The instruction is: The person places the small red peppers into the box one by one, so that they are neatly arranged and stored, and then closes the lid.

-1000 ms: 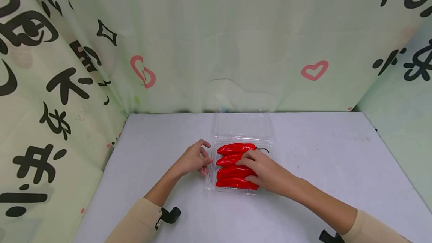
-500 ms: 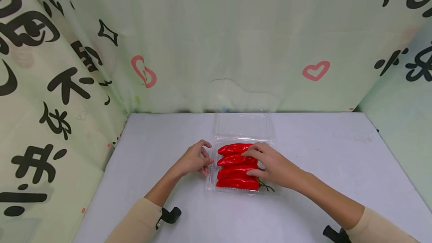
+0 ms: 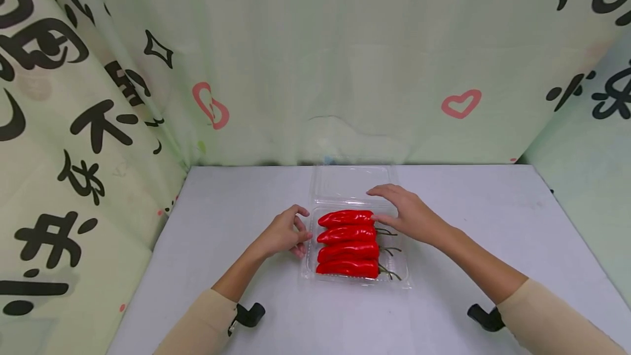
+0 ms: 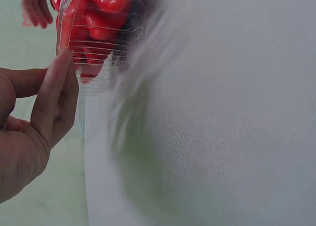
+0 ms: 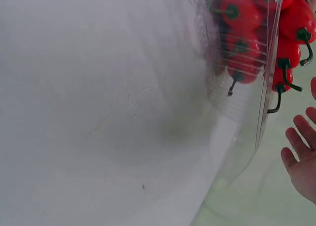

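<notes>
A clear plastic clamshell box point(image 3: 403, 264) lies on the table with its lid point(image 3: 340, 184) folded open toward the back. Glossy red peppers point(image 3: 347, 268) fill it in a row, thin green stems pointing right; the right wrist view shows more peppers point(image 5: 242, 46) lower inside. My left hand point(image 3: 285, 233) holds the left rim, with bent fingers and a fingertip right at the edge in the left wrist view. Over the box's upper right corner, my right hand point(image 3: 415, 212) hovers, fingers and thumb spread apart, gripping nothing. Its thumb overlaps the stem end of the farthest pepper.
The box stands near the back edge of a white table point(image 3: 236, 190). A pale green printed curtain point(image 3: 374, 70) hangs behind the table and along both sides. Each forearm carries a black wrist camera, such as the left one point(image 3: 250, 315).
My right hand has risen off the peppers and moved back toward the lid, its fingers spreading and uncovering the stems. My left hand has stayed at the left rim.
</notes>
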`<move>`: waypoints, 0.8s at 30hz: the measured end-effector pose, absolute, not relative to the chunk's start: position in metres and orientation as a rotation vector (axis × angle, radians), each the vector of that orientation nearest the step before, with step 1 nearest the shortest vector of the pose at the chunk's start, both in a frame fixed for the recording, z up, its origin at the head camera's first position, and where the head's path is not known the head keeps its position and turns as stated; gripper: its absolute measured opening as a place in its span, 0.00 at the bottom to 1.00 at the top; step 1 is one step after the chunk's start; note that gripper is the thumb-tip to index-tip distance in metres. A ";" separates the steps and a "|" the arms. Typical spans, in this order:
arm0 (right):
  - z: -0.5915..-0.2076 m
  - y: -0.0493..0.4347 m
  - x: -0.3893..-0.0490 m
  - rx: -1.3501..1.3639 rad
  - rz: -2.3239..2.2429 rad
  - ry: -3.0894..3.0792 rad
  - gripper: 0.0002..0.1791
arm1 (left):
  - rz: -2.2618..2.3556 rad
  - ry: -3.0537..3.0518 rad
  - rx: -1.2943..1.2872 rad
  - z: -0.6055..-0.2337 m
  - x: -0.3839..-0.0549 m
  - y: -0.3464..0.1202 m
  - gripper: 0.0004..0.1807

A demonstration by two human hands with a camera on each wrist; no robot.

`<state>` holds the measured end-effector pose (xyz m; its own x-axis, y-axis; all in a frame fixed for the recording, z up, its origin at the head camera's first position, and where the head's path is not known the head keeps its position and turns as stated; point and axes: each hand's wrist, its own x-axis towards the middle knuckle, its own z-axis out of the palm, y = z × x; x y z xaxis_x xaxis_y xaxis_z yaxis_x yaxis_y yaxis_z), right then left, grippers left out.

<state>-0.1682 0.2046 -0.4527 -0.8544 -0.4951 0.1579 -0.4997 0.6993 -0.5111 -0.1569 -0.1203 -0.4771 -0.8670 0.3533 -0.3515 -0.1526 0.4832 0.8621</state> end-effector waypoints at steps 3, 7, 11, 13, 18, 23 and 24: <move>-0.458 0.210 -0.180 0.786 0.879 -2.913 0.33 | 1.373 2.244 0.169 -0.477 -0.156 -0.120 0.29; -0.464 0.217 -0.196 0.686 0.884 -2.952 0.34 | 1.370 2.248 0.166 -0.476 -0.156 -0.120 0.29; -0.470 0.225 -0.209 0.628 0.863 -2.966 0.34 | 1.375 2.244 0.166 -0.478 -0.156 -0.120 0.29; -0.472 0.228 -0.214 0.623 0.846 -2.961 0.35 | 1.372 2.244 0.165 -0.479 -0.157 -0.120 0.29; -0.474 0.232 -0.227 0.591 0.847 -2.953 0.35 | 1.371 2.246 0.166 -0.480 -0.157 -0.119 0.29; -0.478 0.235 -0.241 0.469 0.872 -3.002 0.38 | 1.382 2.241 0.169 -0.479 -0.157 -0.120 0.29; -0.479 0.236 -0.243 0.438 0.881 -3.017 0.38 | 1.384 2.240 0.171 -0.479 -0.157 -0.120 0.29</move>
<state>-0.2434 0.2355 -0.4791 -0.9613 -0.2714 0.0467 -0.2539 0.8077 -0.5321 -0.1571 -0.1203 -0.4794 -0.8682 0.3561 -0.3455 -0.1498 0.4758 0.8667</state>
